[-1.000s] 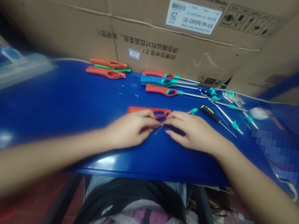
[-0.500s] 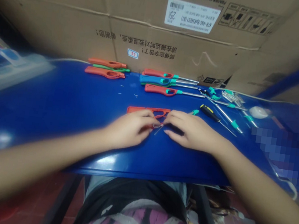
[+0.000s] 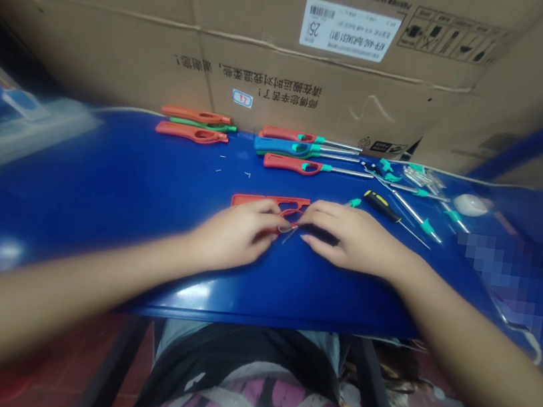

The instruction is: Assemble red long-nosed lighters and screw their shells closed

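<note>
My left hand [image 3: 241,236] is closed, its fingers pinching a red lighter casing [image 3: 292,216] low over the blue table. A red casing half [image 3: 272,201] lies just behind the fingers, partly covered by them. From the left fingertips a thin pale wire [image 3: 288,235] sticks out towards me. My right hand [image 3: 348,236] is curled at the front end of the casing, fingertips close to the left ones; what they grip is too small to make out. Past its knuckles a green nozzle piece [image 3: 354,203] shows.
Assembled lighters [image 3: 301,166] and orange-red lighter handles [image 3: 193,133] lie along the back. A black-and-yellow screwdriver [image 3: 382,206], metal lighter tubes [image 3: 410,206] and a white round object [image 3: 471,204] are on the right. A power strip [image 3: 24,128] sits left; a cardboard sheet [image 3: 257,19] stands behind.
Almost nothing differs. Both hands keep their places at the red casing, with only a slight shift of the right fingers and thumb.
</note>
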Demonstrator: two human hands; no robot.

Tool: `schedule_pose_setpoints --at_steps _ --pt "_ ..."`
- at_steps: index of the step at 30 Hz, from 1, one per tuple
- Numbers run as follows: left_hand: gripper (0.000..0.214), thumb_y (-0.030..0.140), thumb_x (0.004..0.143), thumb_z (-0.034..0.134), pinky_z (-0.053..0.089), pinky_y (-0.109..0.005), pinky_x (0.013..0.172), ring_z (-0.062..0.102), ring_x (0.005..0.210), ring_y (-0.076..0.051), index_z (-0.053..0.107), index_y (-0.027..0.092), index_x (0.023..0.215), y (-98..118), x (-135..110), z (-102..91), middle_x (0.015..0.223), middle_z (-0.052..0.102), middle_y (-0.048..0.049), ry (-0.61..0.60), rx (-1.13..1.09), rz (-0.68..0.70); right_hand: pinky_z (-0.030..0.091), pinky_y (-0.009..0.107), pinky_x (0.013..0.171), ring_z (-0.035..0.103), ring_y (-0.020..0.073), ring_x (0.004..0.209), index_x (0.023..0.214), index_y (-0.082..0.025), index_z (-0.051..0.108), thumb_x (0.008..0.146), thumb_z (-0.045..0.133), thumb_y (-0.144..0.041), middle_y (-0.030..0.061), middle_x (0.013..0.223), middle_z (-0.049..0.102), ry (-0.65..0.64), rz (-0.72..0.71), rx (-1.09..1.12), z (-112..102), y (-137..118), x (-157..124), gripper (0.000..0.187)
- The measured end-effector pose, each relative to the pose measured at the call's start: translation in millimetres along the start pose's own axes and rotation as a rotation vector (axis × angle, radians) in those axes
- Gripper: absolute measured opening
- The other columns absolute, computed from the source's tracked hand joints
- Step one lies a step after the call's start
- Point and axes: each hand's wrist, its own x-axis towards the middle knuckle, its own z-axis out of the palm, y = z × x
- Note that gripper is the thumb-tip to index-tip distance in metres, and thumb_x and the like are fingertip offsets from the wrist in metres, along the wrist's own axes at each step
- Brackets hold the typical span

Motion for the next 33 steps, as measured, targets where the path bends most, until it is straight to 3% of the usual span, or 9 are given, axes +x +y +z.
schedule_pose_setpoints --at_steps 13,23,27,33 --pt "0.029 0.012 0.093 0.055 0.053 -0.038 0.098 0.065 0.108 -0.024 0.066 0.020 0.119 1.4 0.3 -1.2 0.119 0.066 -0.0086 -0.014 -0.014 -0.023 0.053 0.034 0.083 0.067 0.0222 0.100 0.115 -0.021 0.072 0.098 0.056 -0.030 0.0083 0.116 0.068 -0.008 0.009 0.017 -0.1 -0.1 -0.4 0.025" --pt "0.030 0.013 0.094 0.052 0.053 -0.038 0.099 0.064 0.109 -0.023 0.067 0.020 0.119 0.6 0.9 -2.5 0.121 0.063 -0.0091 -0.033 0.009 0.027 0.048 0.030 0.070 0.065 0.0203 0.094 0.113 -0.021 0.066 0.096 0.058 -0.025 0.0072 0.115 0.064 -0.005 0.008 -0.060 7.5 2.8 1.9 0.019" --pt "0.028 0.015 0.095 0.052 0.053 -0.038 0.099 0.062 0.112 -0.024 0.070 0.020 0.117 0.3 0.9 -4.8 0.124 0.062 -0.0096 -0.010 0.057 0.058 0.043 0.027 0.065 0.062 0.0177 0.088 0.103 -0.022 0.065 0.095 0.059 -0.023 0.0063 0.118 0.062 -0.008 0.037 -0.061 5.5 1.2 1.9 0.011" --pt "0.022 0.017 0.095 0.055 0.053 -0.039 0.096 0.062 0.111 -0.024 0.069 0.021 0.111 -1.7 0.7 -7.4 0.118 0.067 -0.0068 0.006 0.133 0.060 0.039 0.026 0.065 0.059 0.0157 0.082 0.096 -0.020 0.058 0.093 0.058 -0.020 0.0032 0.101 0.064 -0.022 0.077 0.006 1.5 -2.5 2.1 0.004"
